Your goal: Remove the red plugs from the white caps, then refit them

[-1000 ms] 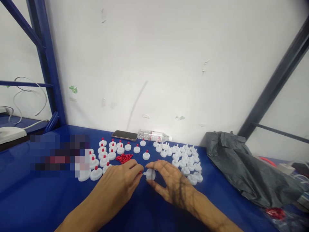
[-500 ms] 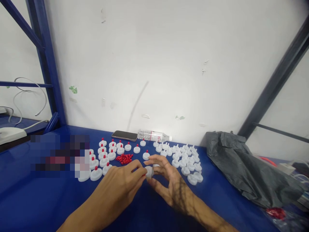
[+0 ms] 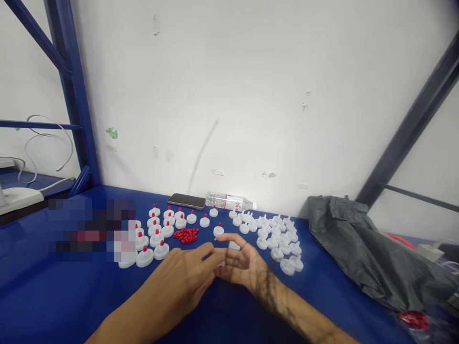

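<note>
My left hand (image 3: 193,270) and my right hand (image 3: 244,265) meet over the front middle of the blue table (image 3: 229,315), fingertips together. Between them they pinch a white nozzle cap (image 3: 222,263), almost wholly covered by the fingers. My right index finger stretches out above it while the other fingers curl in. Just past the right fingers another white piece (image 3: 234,245) shows in part. Beyond my left hand lies a pile of small red tips (image 3: 186,235). White caps with red tips (image 3: 161,249) stand in rows to the left; plain white caps (image 3: 275,236) cluster to the right.
Against the wall lie a phone (image 3: 187,200) and a clear water bottle (image 3: 231,201). A grey plastic bag (image 3: 344,239) covers the table's right side, with a bag of red pieces (image 3: 414,320) at its lower end. Blue metal posts (image 3: 77,95) rise at the left.
The hands have closed in around the white cap, which was plainly visible between them and is now mostly hidden. The view has shifted slightly.
</note>
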Demonstrator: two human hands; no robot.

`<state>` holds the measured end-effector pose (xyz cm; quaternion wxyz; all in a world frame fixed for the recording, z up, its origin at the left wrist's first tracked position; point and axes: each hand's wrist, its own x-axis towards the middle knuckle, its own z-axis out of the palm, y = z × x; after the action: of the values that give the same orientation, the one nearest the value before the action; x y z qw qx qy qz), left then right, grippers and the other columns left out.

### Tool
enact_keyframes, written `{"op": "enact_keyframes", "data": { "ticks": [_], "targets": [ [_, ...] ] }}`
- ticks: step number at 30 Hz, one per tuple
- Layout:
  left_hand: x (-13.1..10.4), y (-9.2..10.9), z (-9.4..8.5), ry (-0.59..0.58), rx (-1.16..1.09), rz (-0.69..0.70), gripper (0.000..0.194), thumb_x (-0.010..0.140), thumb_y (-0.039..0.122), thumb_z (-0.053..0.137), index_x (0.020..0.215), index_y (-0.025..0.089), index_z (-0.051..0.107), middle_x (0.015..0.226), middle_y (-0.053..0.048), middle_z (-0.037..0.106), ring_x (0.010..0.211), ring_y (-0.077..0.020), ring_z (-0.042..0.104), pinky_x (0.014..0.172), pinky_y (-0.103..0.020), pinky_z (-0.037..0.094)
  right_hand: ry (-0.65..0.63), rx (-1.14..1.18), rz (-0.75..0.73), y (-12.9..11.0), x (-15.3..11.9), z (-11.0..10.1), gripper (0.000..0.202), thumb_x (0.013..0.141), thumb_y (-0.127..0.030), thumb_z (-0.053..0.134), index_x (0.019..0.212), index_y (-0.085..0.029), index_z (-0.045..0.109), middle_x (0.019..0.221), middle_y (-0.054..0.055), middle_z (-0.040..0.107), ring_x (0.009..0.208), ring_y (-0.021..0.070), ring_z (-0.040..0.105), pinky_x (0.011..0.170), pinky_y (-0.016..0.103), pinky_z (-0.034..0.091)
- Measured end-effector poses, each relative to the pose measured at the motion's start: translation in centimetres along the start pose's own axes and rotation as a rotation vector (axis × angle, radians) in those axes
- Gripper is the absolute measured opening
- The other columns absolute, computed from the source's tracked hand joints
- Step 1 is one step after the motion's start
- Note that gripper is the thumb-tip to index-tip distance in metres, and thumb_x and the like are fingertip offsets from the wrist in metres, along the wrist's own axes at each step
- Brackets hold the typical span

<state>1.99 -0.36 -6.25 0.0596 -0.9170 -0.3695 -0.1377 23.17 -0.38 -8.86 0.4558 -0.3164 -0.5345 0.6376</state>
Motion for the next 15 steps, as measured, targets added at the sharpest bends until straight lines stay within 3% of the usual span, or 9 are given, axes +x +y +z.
{"op": "enact_keyframes", "data": {
  "ticks": [4, 7, 10, 15],
  "targets": [
    [0.4, -0.7, -0.2, 0.052, 0.203, -0.244, 0.041, 0.103, 0.022, 0.044, 0.14, 0.025, 0.061, 0.12, -0.012, 0.072, 0.082, -0.0251, 0.074, 0.065, -0.034, 0.057, 0.171, -0.038, -0.036, -1.4, -0.2, -0.6, 0.072, 0.061, -0.035, 0.099, 0.12, -0.025, 0.059, 0.12, 0.01, 0.076, 0.107, 0.025, 0.074, 0.095, 0.039, 0.057],
    [0.2, -1.6, 0.3, -0.052, 0.295, -0.41, 0.045, 0.102, 0.022, 0.047, 0.145, 0.014, 0.058, 0.127, -0.021, 0.07, 0.09, -0.0318, 0.076, 0.071, -0.041, 0.061, 0.247, -0.074, -0.077, -2.9, -0.6, -0.9, 0.064, 0.064, -0.035, 0.098, 0.115, -0.024, 0.061, 0.12, 0.012, 0.076, 0.111, 0.0273, 0.073, 0.098, 0.042, 0.056],
    [-0.3, -1.9, 0.7, -0.181, 0.32, -0.443, 0.048, 0.102, 0.019, 0.045, 0.148, 0.008, 0.054, 0.119, -0.023, 0.073, 0.092, -0.0329, 0.076, 0.076, -0.043, 0.062, 0.264, -0.114, -0.135, -4.3, -1.0, -1.0, 0.055, 0.071, -0.037, 0.093, 0.115, -0.024, 0.062, 0.121, 0.011, 0.075, 0.115, 0.0278, 0.071, 0.103, 0.044, 0.053],
    [-0.8, -1.4, 0.8, -0.244, 0.293, -0.462, 0.048, 0.106, 0.02, 0.039, 0.15, 0.005, 0.051, 0.108, -0.023, 0.075, 0.088, -0.0314, 0.076, 0.081, -0.045, 0.062, 0.332, -0.389, -0.234, -5.1, -0.6, -2.4, 0.036, 0.086, -0.051, 0.078, 0.108, -0.024, 0.069, 0.124, 0.009, 0.074, 0.119, 0.0268, 0.068, 0.103, 0.041, 0.052]
  ]
}}
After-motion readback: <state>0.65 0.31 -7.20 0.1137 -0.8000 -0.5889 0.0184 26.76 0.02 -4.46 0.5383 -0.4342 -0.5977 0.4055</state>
